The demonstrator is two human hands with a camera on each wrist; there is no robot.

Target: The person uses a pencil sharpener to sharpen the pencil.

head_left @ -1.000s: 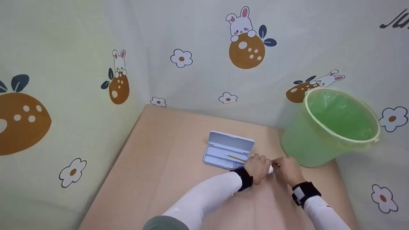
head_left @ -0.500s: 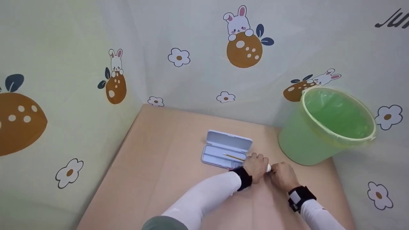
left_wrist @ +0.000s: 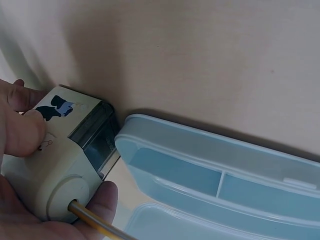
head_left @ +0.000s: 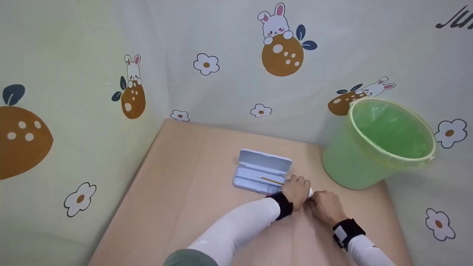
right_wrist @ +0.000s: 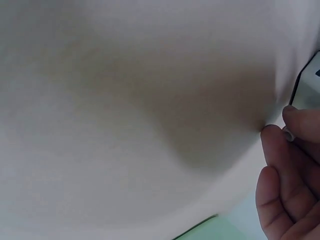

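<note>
Sharpener (left_wrist: 67, 152), gripped in L hand (head_left: 295, 190) w/ pencil (left_wrist: 95, 220) in its hole, is at 4 o'clock of the open box (head_left: 264, 161); R hand (head_left: 327, 206), close by, pinches what's prob. its crank knob (right_wrist: 288, 134). If L grip slackens, sharpener could twist & snap the pencil tip.

Left hand (head_left: 296, 192) curled round a white object (head_left: 310, 192), just its end peeking out, and there's the right hand (head_left: 327, 207) close beside it, fingers bent! A yellow pencil (head_left: 271, 180) slants over the pale blue case (head_left: 242, 182), lid up, its far end hidden at the left hand. Black bands on both wrists, white sleeves behind; beyond the right hand, a green bin (head_left: 342, 162) stands before the rabbit-print wall (head_left: 225, 29).
</note>
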